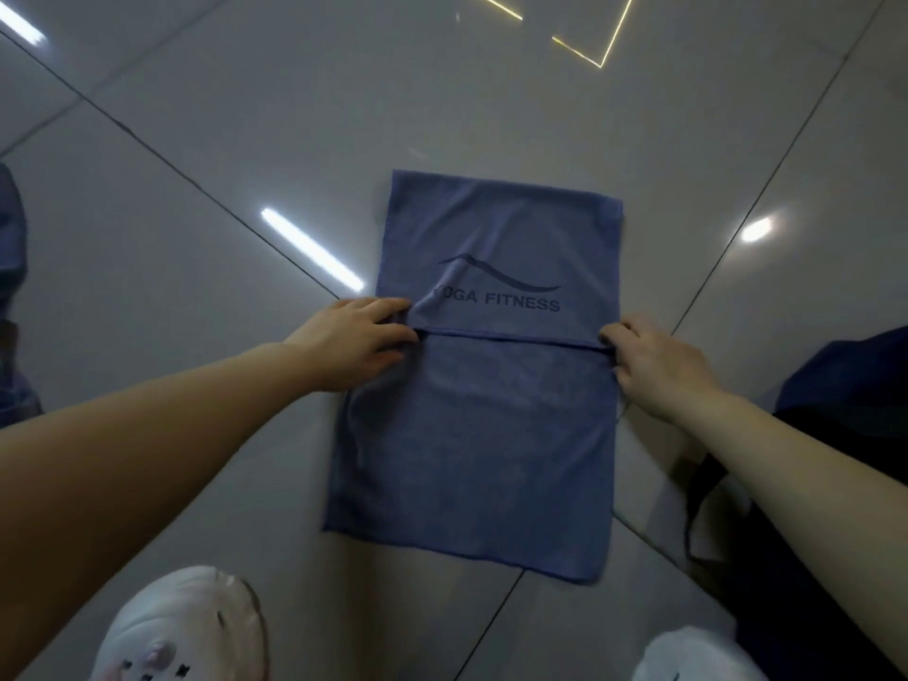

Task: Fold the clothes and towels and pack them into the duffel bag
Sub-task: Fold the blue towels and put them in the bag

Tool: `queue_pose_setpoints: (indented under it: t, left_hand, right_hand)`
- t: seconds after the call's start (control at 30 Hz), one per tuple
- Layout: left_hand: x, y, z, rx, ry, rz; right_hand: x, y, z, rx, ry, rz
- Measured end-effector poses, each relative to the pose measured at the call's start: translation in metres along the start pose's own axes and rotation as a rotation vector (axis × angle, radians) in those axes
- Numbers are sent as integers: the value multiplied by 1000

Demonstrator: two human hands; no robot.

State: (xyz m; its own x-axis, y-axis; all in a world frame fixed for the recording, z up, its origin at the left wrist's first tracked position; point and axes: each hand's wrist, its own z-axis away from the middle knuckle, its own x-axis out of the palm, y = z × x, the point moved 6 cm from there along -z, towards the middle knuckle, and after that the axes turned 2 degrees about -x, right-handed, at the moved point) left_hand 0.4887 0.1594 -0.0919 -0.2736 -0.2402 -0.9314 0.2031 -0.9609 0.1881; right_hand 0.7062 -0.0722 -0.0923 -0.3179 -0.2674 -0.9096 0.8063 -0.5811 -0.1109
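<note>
Two white slippers sit nearest us at the bottom edge, the left slipper [184, 626] showing a small printed face and the right slipper [697, 656] half cut off by the frame. Just beyond them our bare forearms reach out over the glossy grey tiled floor [172, 312]. Between the arms lies the blue towel [471, 435], flat on the tiles, its near part plain and its far part folded back toward us so that a hemmed edge runs straight across the middle. On that upper layer we read a dark wave mark above the words "FITNESS" and part of "YOGA", the first letter hidden in a crease. Our left hand [356, 339] pinches the left end of that folded edge, fingers curled round the cloth and thumb beneath. Our right hand [658, 366] pinches the right end the same way, fingertips bunched on the hem. At the right side, just beside the right arm, a dark navy bag [845, 385] lies with a black strap trailing on the floor near the towel's edge. At the far left edge a blue garment [12, 287] is only partly in view. Farther off, the tiles mirror ceiling lights as bright bars and spots
</note>
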Motion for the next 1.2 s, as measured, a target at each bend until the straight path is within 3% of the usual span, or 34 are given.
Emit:
queue_pose_setpoints:
  t: [0.17,0.3,0.4,0.5,0.6,0.9,1.07,1.2]
  left_hand:
    - [-7,-1,-2,69,121,-20]
    - [-14,-4,-13,-106,142,64]
    - [-30,-3,-24,-219,137,62]
    - [-58,3,-10,-164,288,145]
    - [-77,19,29,67,430,137]
    - [38,31,89,282,31,-38]
    - [39,26,83,322,69,-1]
    - [20,13,53,217,80,-15]
  right_hand:
    - [-2,3,-17,4,88,-6]
    - [-7,5,-23,-3,115,-11]
    - [-33,1,-15,42,255,-180]
    - [-72,-6,11,34,385,-368]
    - [-87,-5,54,15,317,-397]
    - [56,-39,86,-159,-305,-246]
    - [67,-38,75,-201,-358,-212]
    - [54,-29,53,-165,-257,-206]
